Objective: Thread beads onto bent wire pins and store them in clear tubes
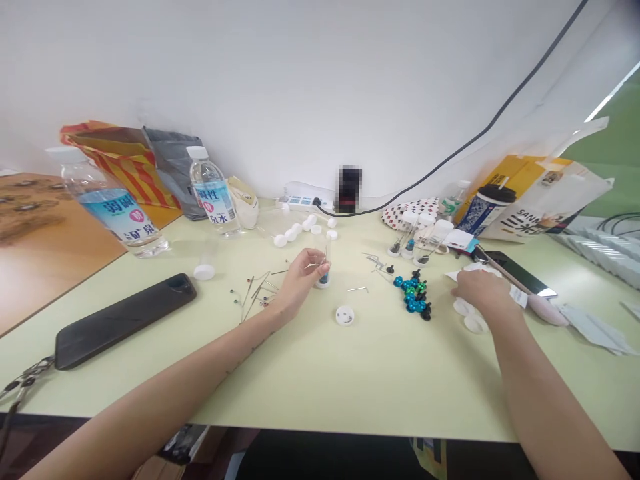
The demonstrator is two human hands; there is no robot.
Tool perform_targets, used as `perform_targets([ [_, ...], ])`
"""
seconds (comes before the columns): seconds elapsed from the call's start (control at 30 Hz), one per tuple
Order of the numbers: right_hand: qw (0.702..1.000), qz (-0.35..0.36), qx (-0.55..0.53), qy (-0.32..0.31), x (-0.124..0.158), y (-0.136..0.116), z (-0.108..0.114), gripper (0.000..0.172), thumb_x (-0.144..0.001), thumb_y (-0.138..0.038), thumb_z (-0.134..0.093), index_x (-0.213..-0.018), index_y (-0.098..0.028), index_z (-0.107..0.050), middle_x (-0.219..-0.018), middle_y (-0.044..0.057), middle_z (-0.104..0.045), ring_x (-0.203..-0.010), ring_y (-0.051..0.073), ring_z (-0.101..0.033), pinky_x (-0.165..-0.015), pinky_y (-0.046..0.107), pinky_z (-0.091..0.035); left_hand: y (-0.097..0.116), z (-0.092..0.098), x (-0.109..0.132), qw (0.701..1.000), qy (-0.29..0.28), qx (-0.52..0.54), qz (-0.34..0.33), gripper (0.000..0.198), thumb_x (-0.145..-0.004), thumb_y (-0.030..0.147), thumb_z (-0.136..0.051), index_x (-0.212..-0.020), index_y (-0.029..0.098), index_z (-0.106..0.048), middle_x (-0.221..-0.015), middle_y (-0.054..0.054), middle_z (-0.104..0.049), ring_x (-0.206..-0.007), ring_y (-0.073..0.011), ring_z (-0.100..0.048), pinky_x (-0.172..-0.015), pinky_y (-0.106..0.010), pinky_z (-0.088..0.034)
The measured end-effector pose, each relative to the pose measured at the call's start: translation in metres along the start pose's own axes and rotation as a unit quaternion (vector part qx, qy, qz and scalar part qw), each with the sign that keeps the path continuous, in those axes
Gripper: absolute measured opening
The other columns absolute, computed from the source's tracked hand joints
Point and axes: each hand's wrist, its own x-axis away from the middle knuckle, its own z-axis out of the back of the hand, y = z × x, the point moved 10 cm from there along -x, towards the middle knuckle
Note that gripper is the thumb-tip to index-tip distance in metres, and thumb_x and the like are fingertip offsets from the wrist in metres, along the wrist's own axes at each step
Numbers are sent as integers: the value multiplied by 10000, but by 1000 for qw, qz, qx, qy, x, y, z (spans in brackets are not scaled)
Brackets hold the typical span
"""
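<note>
left hand [301,279] | pinching metal pin [325,255]; right hand [483,291] | on white tissue [475,269], grip unclear

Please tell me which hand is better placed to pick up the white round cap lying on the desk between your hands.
Left, probably: the left hand is nearer the white round cap, though it holds a clear tube. The right hand rests on white tissue, with the blue and black beads in between.

**A small office or work room, set up at a desk**

A pale green bench [350,380] against a white wall [250,80] holds a power strip [305,203], water bottles [213,190], a phone [125,320], a paper bag [545,200] at upper right, small plastic tubes [430,240] and pins [255,297].
</note>
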Motion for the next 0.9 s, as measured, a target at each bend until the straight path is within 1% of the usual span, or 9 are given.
perform_targets([
  [0.07,997,-19,44,-63,2,0,-11,58,-638,-58,-647,-598,-100,-649,-767,206,-658,-792,356,-655,-644,446,-464,-1,1,-1,1000,3,-15,0,305,-794,394,-638,-1001,202,-525,-984,-53,-613,-962,-201,-598,-790,-309,-430],
  [0.17,993,-17,68,-94,8,-4,-8,130,-675,-60,-583,-751,-94,-682,-921,203,-649,-870,352,-650,-684,422,-478,-3,-1,-1,999,4,-39,1,306,-798,390,-629,-1022,204,-536,-960,-52,-622,-936,-200,-602,-764,-305,-435],
  [0.3,995,18,63,-76,15,-24,11,242,-812,-160,-471,-954,-80,-650,-1003,224,-595,-916,365,-631,-723,447,-471,1,-7,2,996,-10,-89,-3,284,-795,364,-631,-1021,211,-552,-943,-39,-614,-879,-181,-592,-751,-301,-446],
  [0.43,991,127,-27,-24,24,-75,28,333,-920,-243,-375,-1225,-193,-499,-1165,124,-557,-1016,228,-597,-863,345,-463,17,-14,8,980,-26,-190,-55,256,-816,318,-613,-1054,229,-579,-971,-24,-609,-934,-176,-578,-872,-318,-425],
  [0.5,953,230,-194,25,38,-110,44,380,-900,-268,-446,-1274,-206,-449,-1239,118,-523,-1006,214,-593,-857,341,-482,24,-19,12,966,-33,-242,-87,255,-829,313,-602,-1073,238,-593,-949,-21,-603,-928,-177,-574,-878,-315,-422],
  [0.6,895,304,-327,16,59,-145,50,495,-856,-308,-550,-1322,-261,-387,-1130,72,-578,-916,204,-604,-826,375,-506,31,-27,16,945,-52,-299,-121,276,-845,325,-589,-1110,254,-618,-942,-28,-585,-896,-180,-571,-831,-304,-439],
  [0.73,853,334,-399,-23,80,-168,46,513,-853,-302,-581,-1324,-293,-379,-1080,47,-592,-954,203,-583,-862,400,-494,30,-36,20,935,-82,-317,-134,334,-860,336,-579,-1184,267,-620,-959,-37,-575,-888,-178,-573,-819,-294,-446],
  [0.83,827,338,-447,-44,85,-172,44,504,-861,-284,-583,-1326,-301,-389,-1111,44,-568,-1004,194,-577,-912,400,-477,29,-38,22,932,-91,-323,-134,369,-868,344,-573,-1228,272,-602,-960,-34,-570,-902,-179,-570,-830,-296,-439],
  [0.9,802,335,-490,-63,85,-173,41,519,-858,-290,-600,-1331,-295,-386,-1107,44,-560,-985,182,-590,-898,377,-491,29,-40,23,929,-92,-333,-134,376,-868,346,-573,-1237,280,-598,-953,-30,-569,-884,-176,-569,-820,-296,-438],
])
